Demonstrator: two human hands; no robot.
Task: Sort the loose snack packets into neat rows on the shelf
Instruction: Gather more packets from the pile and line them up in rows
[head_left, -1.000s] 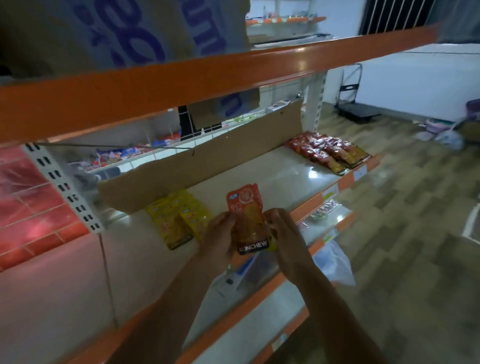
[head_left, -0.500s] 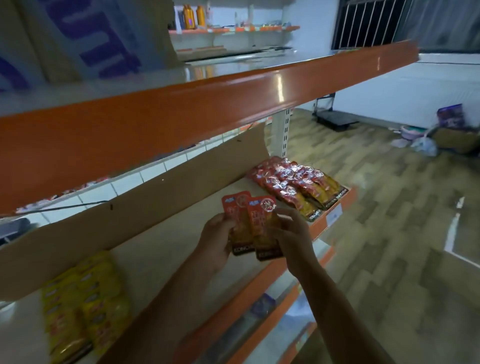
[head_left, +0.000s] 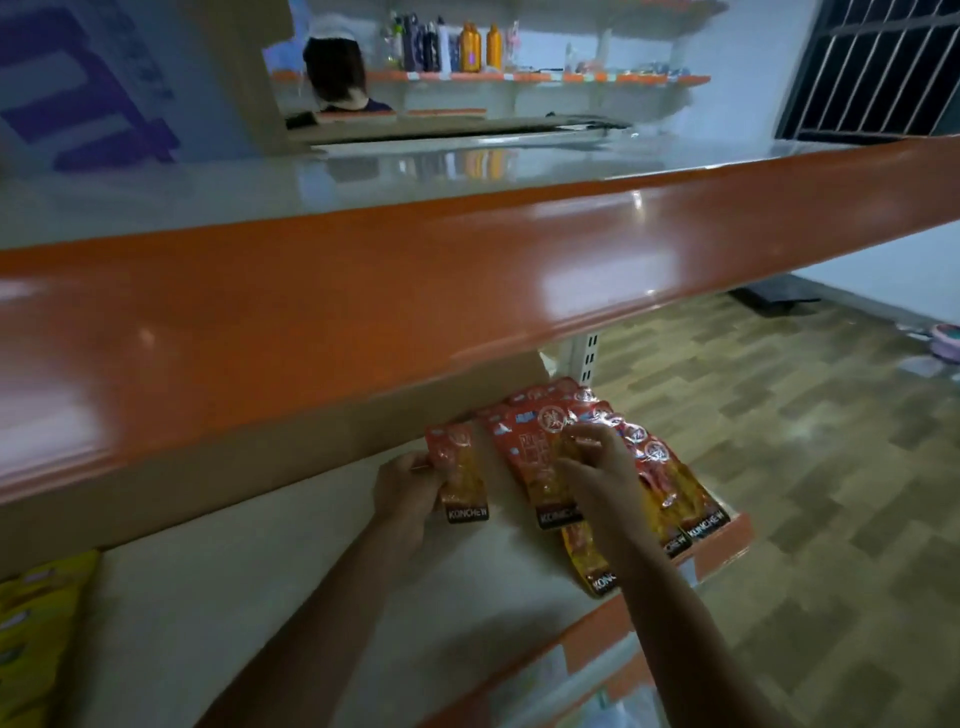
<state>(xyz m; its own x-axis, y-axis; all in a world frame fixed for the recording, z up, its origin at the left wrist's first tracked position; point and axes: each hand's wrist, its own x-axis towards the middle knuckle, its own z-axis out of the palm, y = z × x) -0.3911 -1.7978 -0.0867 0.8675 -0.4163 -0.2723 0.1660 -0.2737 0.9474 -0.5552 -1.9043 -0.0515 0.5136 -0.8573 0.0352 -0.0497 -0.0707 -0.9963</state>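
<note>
While gripping a packet (head_left: 460, 475) in the left hand (head_left: 410, 493) over the shelf (head_left: 260, 597), pinches a second packet (head_left: 535, 457) with the right hand (head_left: 597, 467), laid against the red row (head_left: 675, 499) at the shelf's right end.

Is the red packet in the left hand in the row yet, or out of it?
Out. The left hand grips the red packet, and bare shelf shows between it and the red row.

Top right: barred window (head_left: 878, 67), dark behind the bars. Below it: white wall (head_left: 893, 275), then wood-pattern floor (head_left: 779, 467). Left of it: wall rack (head_left: 519, 78), orange-edged, with bottles (head_left: 470, 47) standing upright. Light dim, bluish.
</note>
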